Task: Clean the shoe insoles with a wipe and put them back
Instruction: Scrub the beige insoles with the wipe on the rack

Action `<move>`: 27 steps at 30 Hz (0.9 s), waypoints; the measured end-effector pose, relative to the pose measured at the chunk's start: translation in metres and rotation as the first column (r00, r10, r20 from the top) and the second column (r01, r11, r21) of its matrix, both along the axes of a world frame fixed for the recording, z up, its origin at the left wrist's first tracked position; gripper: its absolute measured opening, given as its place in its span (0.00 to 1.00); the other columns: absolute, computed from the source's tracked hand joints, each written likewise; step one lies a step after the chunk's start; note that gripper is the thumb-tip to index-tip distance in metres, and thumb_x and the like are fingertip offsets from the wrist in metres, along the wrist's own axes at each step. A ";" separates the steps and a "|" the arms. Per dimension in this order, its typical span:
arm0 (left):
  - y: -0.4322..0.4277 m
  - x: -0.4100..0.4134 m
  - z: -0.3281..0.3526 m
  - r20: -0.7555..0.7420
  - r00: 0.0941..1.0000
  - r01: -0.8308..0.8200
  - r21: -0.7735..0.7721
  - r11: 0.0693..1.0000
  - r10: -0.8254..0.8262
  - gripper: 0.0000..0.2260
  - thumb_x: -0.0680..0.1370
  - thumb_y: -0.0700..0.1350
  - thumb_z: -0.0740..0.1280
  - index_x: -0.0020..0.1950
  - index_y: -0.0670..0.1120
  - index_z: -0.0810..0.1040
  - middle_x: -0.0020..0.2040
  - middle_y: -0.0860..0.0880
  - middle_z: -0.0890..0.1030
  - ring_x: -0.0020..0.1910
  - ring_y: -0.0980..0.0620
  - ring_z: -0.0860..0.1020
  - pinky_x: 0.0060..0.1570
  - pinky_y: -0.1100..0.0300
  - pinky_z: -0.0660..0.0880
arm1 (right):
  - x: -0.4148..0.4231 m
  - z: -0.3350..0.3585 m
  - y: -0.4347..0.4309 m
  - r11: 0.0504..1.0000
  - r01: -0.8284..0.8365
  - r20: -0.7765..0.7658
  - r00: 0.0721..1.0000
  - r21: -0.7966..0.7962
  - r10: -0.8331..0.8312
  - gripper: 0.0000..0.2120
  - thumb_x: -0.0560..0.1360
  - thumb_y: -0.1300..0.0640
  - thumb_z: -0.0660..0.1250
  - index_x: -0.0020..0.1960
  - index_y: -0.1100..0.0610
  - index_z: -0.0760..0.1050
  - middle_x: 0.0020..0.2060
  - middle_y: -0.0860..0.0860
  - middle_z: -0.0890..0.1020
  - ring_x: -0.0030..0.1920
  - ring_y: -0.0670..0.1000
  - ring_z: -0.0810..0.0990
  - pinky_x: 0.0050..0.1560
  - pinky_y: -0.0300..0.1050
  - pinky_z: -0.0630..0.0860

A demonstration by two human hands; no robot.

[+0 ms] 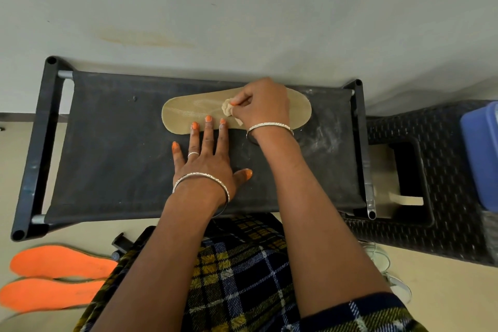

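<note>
while the right hand (262,104) grips a crumpled wipe (227,107) and presses it on the middle of the tan insole (188,113), the left hand (207,159) lies flat with straight fingers (207,129); three fingertips rest on the insole's near edge and the palm rests on the black fabric shelf (121,156) beneath. the tan insole lies lengthwise along the far side of that shelf, top face up.

progress, as judged: wiping of this insole is under way. two orange insoles (62,261) lie side by side on the floor at lower left, well apart from the shelf; whether they have been wiped cannot be told. a pale shoe (382,259) shows partly beside the person's right leg, and no insole is seen inside it, so the whole putting-back step appears to remain.

containers: a blue box (482,153) stands at the right edge on a dark woven stand (444,232); it is cut off by the frame and its contents are hidden. the stand has a rectangular opening in which a pale strip shows, of a kind that cannot be told.
</note>
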State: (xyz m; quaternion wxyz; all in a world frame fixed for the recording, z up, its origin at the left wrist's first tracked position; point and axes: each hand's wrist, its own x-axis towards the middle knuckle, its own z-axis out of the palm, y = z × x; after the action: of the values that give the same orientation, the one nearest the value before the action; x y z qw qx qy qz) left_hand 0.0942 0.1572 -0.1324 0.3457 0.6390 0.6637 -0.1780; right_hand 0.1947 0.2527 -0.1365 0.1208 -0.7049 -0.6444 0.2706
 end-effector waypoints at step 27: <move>0.000 -0.002 0.000 0.009 1.000 0.003 0.011 1.000 -0.003 0.43 0.79 0.67 0.55 0.77 0.52 0.26 0.76 0.49 0.26 0.77 0.45 0.29 0.75 0.38 0.38 | -0.004 -0.002 -0.004 1.000 0.028 -0.020 0.999 -0.001 -0.028 0.02 0.70 0.53 0.75 0.42 0.50 0.85 0.40 0.47 0.86 0.44 0.51 0.84 0.47 0.47 0.81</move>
State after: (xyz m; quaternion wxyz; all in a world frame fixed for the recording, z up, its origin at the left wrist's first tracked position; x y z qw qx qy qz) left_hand 0.0924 0.1573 -0.1324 0.3448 0.6428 0.6621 -0.1720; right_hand 0.1905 0.2488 -0.1385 0.1310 -0.7111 -0.6332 0.2761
